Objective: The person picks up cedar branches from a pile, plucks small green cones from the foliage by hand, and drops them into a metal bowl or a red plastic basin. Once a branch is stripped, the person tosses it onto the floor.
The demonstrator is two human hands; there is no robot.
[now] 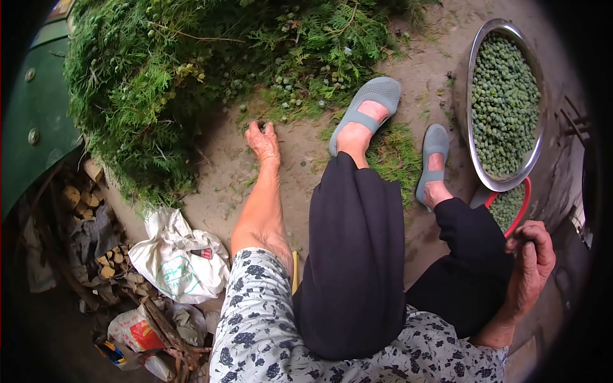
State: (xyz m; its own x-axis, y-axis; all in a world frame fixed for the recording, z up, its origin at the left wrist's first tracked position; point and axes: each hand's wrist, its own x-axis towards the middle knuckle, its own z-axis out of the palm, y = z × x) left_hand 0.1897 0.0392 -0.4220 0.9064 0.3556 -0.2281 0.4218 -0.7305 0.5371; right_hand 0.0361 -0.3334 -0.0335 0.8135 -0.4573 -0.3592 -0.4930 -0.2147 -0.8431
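Observation:
My left hand (262, 142) reaches down over the bare ground, just below the edge of a big heap of green conifer branches (147, 83). Its fingers are curled together; whatever they hold, if anything, is too small to name. At the right, my right hand (531, 262) is raised beside my knee with its fingers bent in towards the thumb, and their contents cannot be made out. Close above it, a red-rimmed container (527, 198) of small green cones sits partly under a large metal basin (474, 137) filled with green cones (504, 102).
A white plastic bag (179, 255) lies at the lower left, near chopped wood (108, 262), sticks and crumpled bags. A green panel (38, 115) stands at the far left. Loose green sprigs (396, 156) lie around my grey shoes (383, 96).

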